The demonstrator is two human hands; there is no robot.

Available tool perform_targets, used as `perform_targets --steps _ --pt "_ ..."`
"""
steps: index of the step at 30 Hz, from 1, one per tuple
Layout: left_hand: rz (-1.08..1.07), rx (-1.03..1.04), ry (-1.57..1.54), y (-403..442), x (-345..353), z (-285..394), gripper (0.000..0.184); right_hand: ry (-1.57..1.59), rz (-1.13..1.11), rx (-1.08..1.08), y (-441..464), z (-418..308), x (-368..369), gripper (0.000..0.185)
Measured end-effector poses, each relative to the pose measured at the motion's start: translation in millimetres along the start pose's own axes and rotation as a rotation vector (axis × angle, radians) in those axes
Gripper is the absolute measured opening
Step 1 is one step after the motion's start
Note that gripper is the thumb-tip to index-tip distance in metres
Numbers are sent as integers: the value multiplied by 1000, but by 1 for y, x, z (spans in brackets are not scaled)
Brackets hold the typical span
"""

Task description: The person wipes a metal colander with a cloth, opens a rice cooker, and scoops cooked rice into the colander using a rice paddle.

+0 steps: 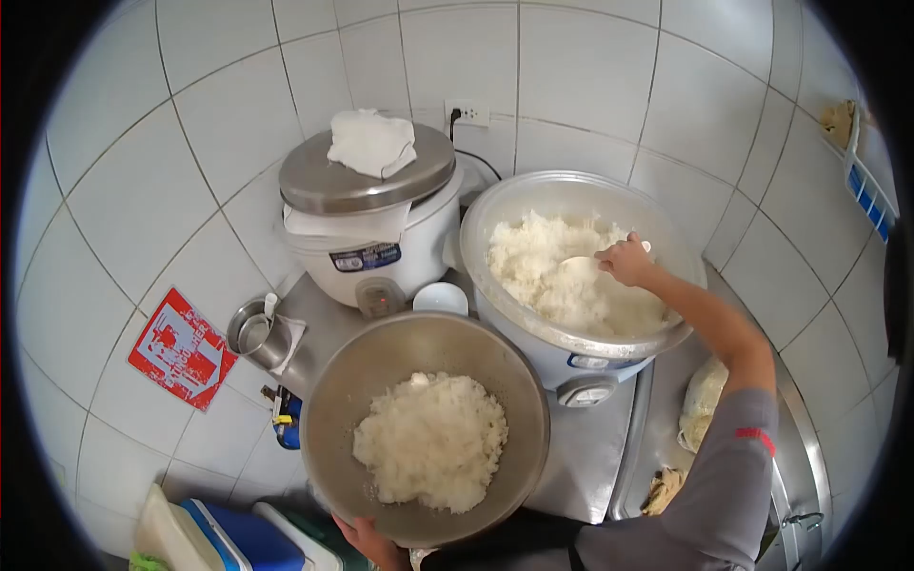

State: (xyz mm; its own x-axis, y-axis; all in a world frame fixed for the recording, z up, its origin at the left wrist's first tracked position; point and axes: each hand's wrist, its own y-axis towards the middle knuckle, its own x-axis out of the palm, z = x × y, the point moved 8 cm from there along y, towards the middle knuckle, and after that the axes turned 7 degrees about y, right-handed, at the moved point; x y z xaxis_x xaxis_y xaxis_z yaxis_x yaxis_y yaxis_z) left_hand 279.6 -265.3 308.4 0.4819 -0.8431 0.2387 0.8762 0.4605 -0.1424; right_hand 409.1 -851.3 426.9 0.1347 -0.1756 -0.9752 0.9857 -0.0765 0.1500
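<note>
My right hand (626,261) is closed around the handle of a white rice paddle (577,270), whose blade is in the cooked rice (543,252) of the open rice cooker (490,205). With its fingers at the lower rim, my left hand (369,544) holds a large metal bowl (328,409). A mound of white rice (433,443) lies in that bowl. The bowl is in front of the cookers, tilted toward me. Part of my left hand is hidden beneath the bowl.
A second rice cooker (328,252) stands at the back left, its metal lid (305,176) topped by a folded cloth (371,143). A small metal pot (259,333) is at the left, and a white cup (441,299) sits between the cookers. A sink (657,419) lies at the right.
</note>
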Motion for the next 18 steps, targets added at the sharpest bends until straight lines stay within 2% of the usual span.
perform_targets --steps 3,6,10,13,16,18 --pt "-29 10 -20 0 3 2 56 130 -63 -67 -12 -22 -4 18" --pt "-21 15 -49 -2 7 4 56 266 -33 -122 -22 -42 -5 18" --pt "40 -29 -79 -2 3 0 56 264 -318 -90 -29 -73 0 19" --pt "64 -57 -85 -3 6 2 57 384 -235 -115 -37 -72 3 21" --pt "88 -74 -80 -5 7 4 57 454 -278 -17 -44 -58 -2 20" --pt "68 -62 -61 0 -2 -5 57 594 -397 48 -55 -63 -30 22"
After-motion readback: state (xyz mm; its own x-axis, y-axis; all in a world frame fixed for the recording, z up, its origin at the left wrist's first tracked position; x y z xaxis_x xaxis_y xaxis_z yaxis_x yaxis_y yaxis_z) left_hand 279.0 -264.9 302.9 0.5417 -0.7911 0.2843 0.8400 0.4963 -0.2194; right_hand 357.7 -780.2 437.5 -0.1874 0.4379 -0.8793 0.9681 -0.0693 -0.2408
